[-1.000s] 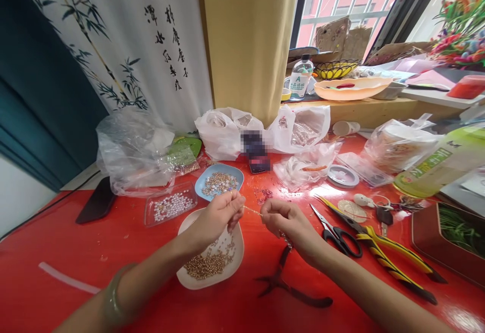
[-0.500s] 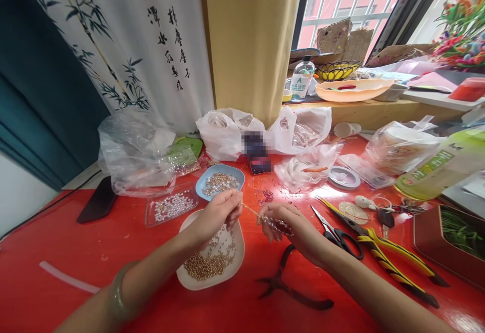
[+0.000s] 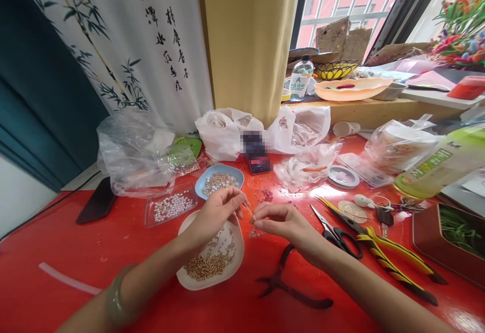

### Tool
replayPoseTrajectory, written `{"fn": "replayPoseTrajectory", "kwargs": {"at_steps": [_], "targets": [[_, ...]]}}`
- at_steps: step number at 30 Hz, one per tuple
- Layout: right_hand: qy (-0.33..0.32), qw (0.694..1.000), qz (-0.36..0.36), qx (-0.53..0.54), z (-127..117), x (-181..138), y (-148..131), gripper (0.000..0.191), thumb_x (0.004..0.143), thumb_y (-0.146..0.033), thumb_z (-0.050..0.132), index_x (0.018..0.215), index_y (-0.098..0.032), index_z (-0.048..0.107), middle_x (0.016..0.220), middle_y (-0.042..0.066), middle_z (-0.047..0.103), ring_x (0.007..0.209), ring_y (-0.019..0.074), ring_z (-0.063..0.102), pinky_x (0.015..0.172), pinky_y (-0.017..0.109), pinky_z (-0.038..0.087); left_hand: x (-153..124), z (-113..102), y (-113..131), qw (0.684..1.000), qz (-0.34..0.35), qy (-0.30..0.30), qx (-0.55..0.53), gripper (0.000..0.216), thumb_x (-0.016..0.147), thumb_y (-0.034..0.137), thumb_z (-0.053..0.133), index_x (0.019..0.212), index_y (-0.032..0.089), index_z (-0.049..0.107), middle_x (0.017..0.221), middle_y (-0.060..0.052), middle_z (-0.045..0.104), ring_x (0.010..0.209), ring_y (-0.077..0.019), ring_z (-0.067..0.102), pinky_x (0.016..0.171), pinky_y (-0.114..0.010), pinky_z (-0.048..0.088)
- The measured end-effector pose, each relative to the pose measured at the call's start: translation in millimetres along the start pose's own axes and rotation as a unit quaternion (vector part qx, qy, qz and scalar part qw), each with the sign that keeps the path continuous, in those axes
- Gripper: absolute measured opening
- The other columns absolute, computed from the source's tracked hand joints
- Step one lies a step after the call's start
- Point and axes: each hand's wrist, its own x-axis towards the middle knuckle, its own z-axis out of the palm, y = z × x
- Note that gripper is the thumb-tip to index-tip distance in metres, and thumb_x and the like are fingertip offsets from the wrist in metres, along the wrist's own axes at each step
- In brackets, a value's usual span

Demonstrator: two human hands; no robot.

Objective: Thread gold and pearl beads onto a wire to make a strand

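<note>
My left hand [image 3: 219, 210] and my right hand [image 3: 281, 222] meet above the red table [image 3: 56, 242], fingertips almost touching. Both pinch a thin beaded strand [image 3: 253, 220]; a short beaded length hangs below my right fingers. Under my left hand sits a white dish [image 3: 200, 278] holding several small gold beads. A blue dish [image 3: 200, 183] of mixed beads and a clear tray of white pearls [image 3: 171, 206] lie just behind. A pale green bangle [image 3: 113, 300] circles my left wrist.
Dark pliers [image 3: 291, 287] lie under my right forearm. Black scissors [image 3: 335, 232] and yellow-handled cutters [image 3: 386, 259] lie to the right. Plastic bags [image 3: 136, 151], a phone [image 3: 255, 158], a green bottle [image 3: 443, 163] and a red tin [image 3: 447, 237] crowd the back and right.
My hands have drawn closer together, so the stretch of strand between them is shorter. My right hand moved left and the beaded end now hangs beneath it.
</note>
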Motion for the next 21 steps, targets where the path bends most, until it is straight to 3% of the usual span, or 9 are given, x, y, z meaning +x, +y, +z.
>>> {"fn": "replayPoseTrajectory", "kwargs": {"at_steps": [4, 6, 10, 14, 21], "targets": [[0.04, 0.999, 0.011, 0.009, -0.8, 1.4, 3.3, 0.013, 0.064, -0.029, 0.066, 0.072, -0.019, 0.065, 0.065, -0.002, 0.059, 0.063, 0.0102, 0.052, 0.064, 0.025, 0.04, -2.5, 1.4, 0.1, 0.997, -0.053, -0.012, -0.053, 0.029, 0.079, 0.043, 0.045, 0.087, 0.016, 0.048, 0.089, -0.005, 0.055, 0.059, -0.0083, 0.05, 0.053, -0.022, 0.04], [0.057, 0.998, 0.014, 0.007, -0.4, 2.1, 4.1, 0.015, 0.063, -0.031, 0.067, 0.071, -0.018, 0.063, 0.064, -0.002, 0.058, 0.06, 0.0098, 0.051, 0.061, 0.024, 0.039, -3.4, 1.6, -1.3, 0.994, -0.086, -0.037, -0.06, 0.031, 0.079, 0.045, 0.043, 0.087, 0.016, 0.047, 0.091, -0.007, 0.056, 0.053, -0.0076, 0.051, 0.05, -0.023, 0.039], [0.091, 0.995, -0.002, -0.031, 1.3, 2.7, 3.7, 0.017, 0.065, -0.034, 0.065, 0.064, -0.018, 0.061, 0.061, -0.002, 0.055, 0.057, 0.0092, 0.046, 0.055, 0.023, 0.036, -3.7, 2.0, -4.1, 0.994, -0.094, -0.039, -0.036, 0.032, 0.078, 0.047, 0.044, 0.083, 0.015, 0.048, 0.085, -0.005, 0.056, 0.054, -0.0079, 0.051, 0.049, -0.022, 0.038], [0.108, 0.992, -0.039, -0.047, 2.0, 1.6, 2.8, 0.018, 0.065, -0.034, 0.065, 0.059, -0.018, 0.059, 0.061, -0.003, 0.053, 0.061, 0.0106, 0.046, 0.062, 0.025, 0.035, -3.8, 4.3, -5.9, 0.995, -0.091, -0.023, 0.016, 0.029, 0.072, 0.042, 0.054, 0.085, 0.016, 0.05, 0.073, 0.0, 0.053, 0.052, -0.0077, 0.045, 0.049, -0.021, 0.036], [0.112, 0.993, -0.021, -0.019, 5.8, -0.9, 0.8, 0.02, 0.064, -0.035, 0.065, 0.057, -0.017, 0.059, 0.059, -0.002, 0.054, 0.059, 0.0105, 0.044, 0.059, 0.025, 0.033, -5.4, 10.5, -11.1, 0.995, -0.053, -0.013, 0.082, 0.023, 0.06, 0.029, 0.068, 0.073, 0.016, 0.055, 0.065, 0.002, 0.053, 0.056, -0.0097, 0.048, 0.054, -0.022, 0.037]]}}
